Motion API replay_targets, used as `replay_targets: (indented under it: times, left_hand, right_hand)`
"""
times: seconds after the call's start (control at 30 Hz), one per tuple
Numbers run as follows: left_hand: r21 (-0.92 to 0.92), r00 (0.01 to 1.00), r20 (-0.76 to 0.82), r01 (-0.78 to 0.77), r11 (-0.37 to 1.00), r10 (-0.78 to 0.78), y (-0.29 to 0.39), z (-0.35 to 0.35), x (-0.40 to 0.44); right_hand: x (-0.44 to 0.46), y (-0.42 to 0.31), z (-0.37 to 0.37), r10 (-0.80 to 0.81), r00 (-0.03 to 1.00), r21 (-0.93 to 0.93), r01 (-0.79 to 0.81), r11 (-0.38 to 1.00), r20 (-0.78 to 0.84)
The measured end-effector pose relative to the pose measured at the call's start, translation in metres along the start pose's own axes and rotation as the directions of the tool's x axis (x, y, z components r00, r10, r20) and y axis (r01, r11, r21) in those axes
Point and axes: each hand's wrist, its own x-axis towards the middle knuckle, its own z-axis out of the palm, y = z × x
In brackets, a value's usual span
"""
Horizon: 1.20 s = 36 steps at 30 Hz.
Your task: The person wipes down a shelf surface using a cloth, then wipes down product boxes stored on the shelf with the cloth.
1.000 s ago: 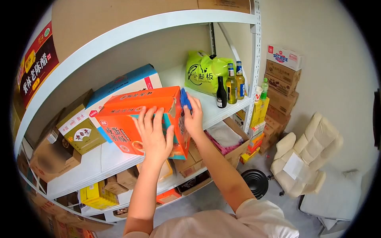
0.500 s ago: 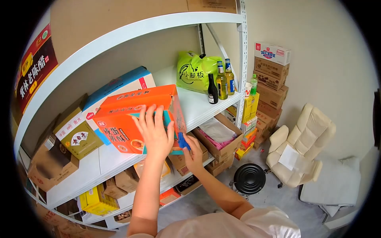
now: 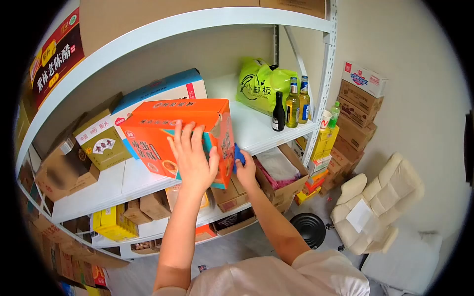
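An orange box with teal edges sits tilted at the front of the white shelf. My left hand lies on its near side, fingers spread and fingertips by the top edge, thumb apart. At the box's right end, my right hand is closed on a small blue cloth, held against that end panel. The cloth looks crumpled, and the fingers partly hide it. Behind the orange box lies a blue and white box.
Right along the shelf stand a green bag, a dark bottle and two beer bottles. An olive box is at left. Below is an open carton. A black stool and cream chair stand right.
The view has shifted, so the shelf's right end sits further right. My right hand with the blue cloth is higher along the box's end. My left hand stays on the box.
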Motion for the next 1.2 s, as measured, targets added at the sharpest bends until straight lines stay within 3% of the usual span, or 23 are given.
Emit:
replay_targets:
  times: [0.07,0.13,0.23,0.27,0.37,0.43,0.5,0.57,0.6,0.7,0.77,0.97,1.03,1.2]
  left_hand:
    - [-0.002,0.999,-0.015,0.04,0.999,-0.04,0.005,0.003,0.002]
    - [-0.027,0.996,-0.033,0.08,0.996,-0.081,0.008,0.006,0.002]
    - [-0.101,0.987,-0.104,0.112,0.988,-0.123,0.014,0.005,0.003]
    - [-0.052,0.976,-0.071,0.205,0.977,-0.208,0.019,0.0,0.002]
    - [-0.078,0.941,-0.163,0.287,0.955,-0.296,0.017,-0.009,-0.007]
    - [-0.061,0.929,-0.25,0.266,0.962,-0.273,0.016,-0.014,-0.014]
    - [0.083,0.891,-0.393,0.28,0.956,-0.227,0.013,-0.028,-0.024]
    - [0.139,0.854,-0.473,0.316,0.939,-0.217,0.01,-0.044,-0.03]
    - [0.197,0.859,-0.471,0.326,0.924,-0.203,0.006,-0.051,-0.035]
    - [0.318,0.858,-0.469,0.385,0.867,-0.209,-0.006,-0.074,-0.041]
    - [0.375,0.851,-0.471,0.43,0.821,-0.23,-0.017,-0.089,-0.044]
    - [0.192,0.812,-0.453,0.493,0.849,-0.369,-0.075,-0.124,-0.058]
    - [0.169,0.815,-0.463,0.468,0.868,-0.349,-0.09,-0.133,-0.061]
    - [0.146,0.872,-0.346,0.415,0.898,-0.347,-0.123,-0.151,-0.069]
  right_hand:
    - [-0.001,0.009,-0.003,-0.006,1.0,0.054,0.005,0.999,0.022]
    - [-0.001,-0.004,-0.013,0.177,0.963,0.333,-0.239,0.912,0.206]
    - [0.014,-0.018,-0.029,0.213,0.906,0.426,-0.367,0.827,0.367]
    - [0.016,-0.017,-0.032,0.217,0.879,0.454,-0.414,0.789,0.425]
    - [0.008,-0.025,-0.04,0.192,0.806,0.417,-0.475,0.775,0.56]
    - [-0.014,-0.022,-0.031,0.106,0.817,0.473,-0.427,0.771,0.567]
    - [-0.038,-0.035,-0.025,0.047,0.777,0.523,-0.466,0.714,0.628]
    - [-0.057,-0.049,-0.016,-0.086,0.762,0.516,-0.346,0.783,0.641]
    - [-0.066,-0.064,-0.015,-0.031,0.699,0.488,-0.466,0.738,0.715]
    - [-0.102,-0.084,0.009,-0.179,0.682,0.572,-0.407,0.712,0.709]
    - [-0.113,-0.099,0.019,-0.221,0.695,0.555,-0.3,0.776,0.684]
    - [-0.128,-0.129,0.052,-0.328,0.605,0.565,-0.252,0.786,0.725]
    - [-0.118,-0.143,0.059,-0.396,0.522,0.532,-0.136,0.836,0.755]
    - [-0.091,-0.179,0.086,-0.572,0.596,0.649,0.107,0.753,0.564]
